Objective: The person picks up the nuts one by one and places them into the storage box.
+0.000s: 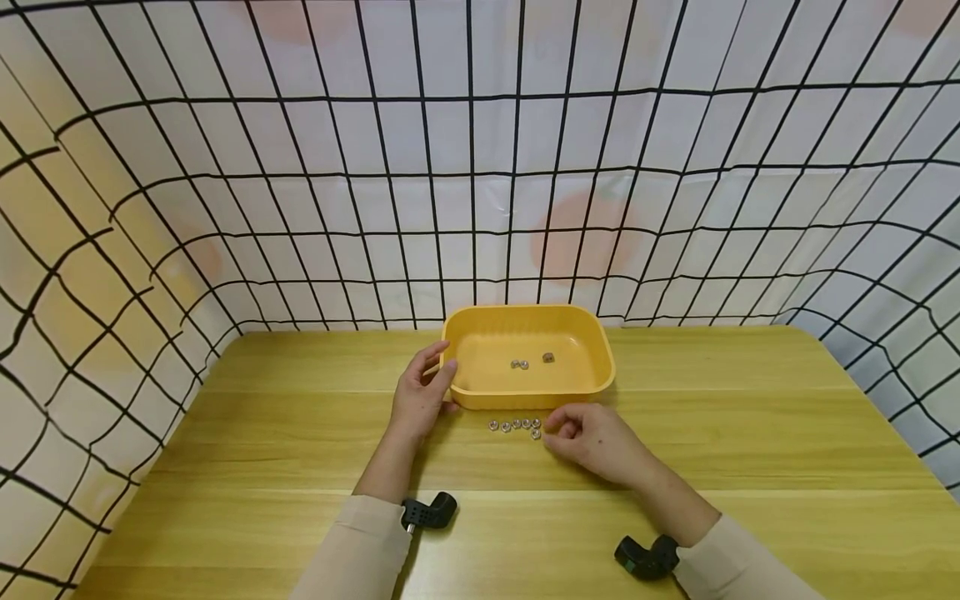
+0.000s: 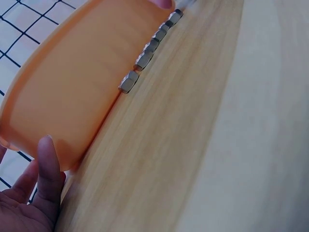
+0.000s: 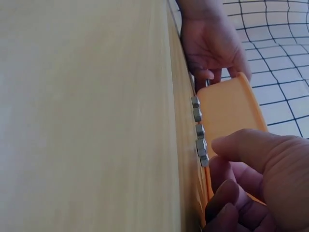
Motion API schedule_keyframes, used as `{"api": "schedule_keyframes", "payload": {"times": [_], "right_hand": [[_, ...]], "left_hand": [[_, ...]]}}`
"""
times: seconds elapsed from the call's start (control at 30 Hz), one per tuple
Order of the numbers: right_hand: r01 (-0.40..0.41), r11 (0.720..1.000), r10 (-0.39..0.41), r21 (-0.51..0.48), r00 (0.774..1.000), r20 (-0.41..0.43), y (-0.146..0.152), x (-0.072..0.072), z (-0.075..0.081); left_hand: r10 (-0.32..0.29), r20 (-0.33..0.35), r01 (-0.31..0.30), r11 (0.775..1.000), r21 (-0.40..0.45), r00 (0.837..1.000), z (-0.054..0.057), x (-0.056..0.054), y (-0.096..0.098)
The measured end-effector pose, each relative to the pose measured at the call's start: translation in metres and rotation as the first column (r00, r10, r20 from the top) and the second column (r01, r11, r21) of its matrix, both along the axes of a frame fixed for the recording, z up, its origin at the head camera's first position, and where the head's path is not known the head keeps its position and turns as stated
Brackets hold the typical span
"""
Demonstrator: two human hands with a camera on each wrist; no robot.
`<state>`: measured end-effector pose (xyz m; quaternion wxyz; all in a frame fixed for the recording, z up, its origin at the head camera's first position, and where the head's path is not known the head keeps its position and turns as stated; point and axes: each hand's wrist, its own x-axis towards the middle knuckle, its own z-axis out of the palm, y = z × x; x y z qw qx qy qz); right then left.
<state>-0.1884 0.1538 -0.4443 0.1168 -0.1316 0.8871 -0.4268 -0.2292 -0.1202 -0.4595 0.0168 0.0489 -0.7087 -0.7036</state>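
A yellow plastic bin (image 1: 532,400) stands at the table's back edge. Several metal hex nuts (image 1: 517,424) lie along its near wall, one of them (image 1: 536,434) set forward of the others at the right end. My left hand (image 1: 420,396) rests at the bin's left end, its thumb (image 2: 47,162) upright against the corner and fingers loosely bent below. At the row's right end is my right hand (image 1: 596,442), with thumb (image 3: 236,144) and index finger slightly apart beside the nuts; nothing shows between them. Inside the bin lie two small nuts (image 1: 520,364) and a brownish piece (image 1: 548,357).
The wooden table (image 1: 487,542) spreads out on both sides of the bin and in front of it. A white cloth with a black grid (image 1: 495,200) rises behind and at the sides. Each wrist carries a black camera (image 1: 431,510).
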Motion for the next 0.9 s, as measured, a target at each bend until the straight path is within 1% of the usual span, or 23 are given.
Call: {"api": "schedule_keyframes", "payload": {"times": [0.23, 0.37, 0.53, 0.9], "right_hand": [[-0.008, 0.99, 0.027, 0.144, 0.992, -0.126, -0.008, -0.002, -0.006], [-0.006, 0.984, 0.034, 0.18, 0.988, -0.154, -0.011, -0.002, -0.005], [-0.014, 0.983, 0.042, 0.185, 0.988, -0.15, -0.016, -0.002, -0.004], [-0.046, 0.981, 0.08, 0.186, 0.981, -0.179, -0.021, -0.001, -0.002]], "left_hand": [[0.007, 0.008, -0.007, 1.0, 0.005, 1.0, 0.001, 0.0, 0.001], [0.009, 0.003, -0.009, 1.0, 0.007, 1.0, 0.0, 0.0, 0.001], [0.008, 0.003, -0.008, 1.0, 0.007, 1.0, 0.001, 0.0, 0.001], [0.013, 0.0, -0.013, 1.0, -0.002, 1.0, 0.0, 0.0, 0.001]]}}
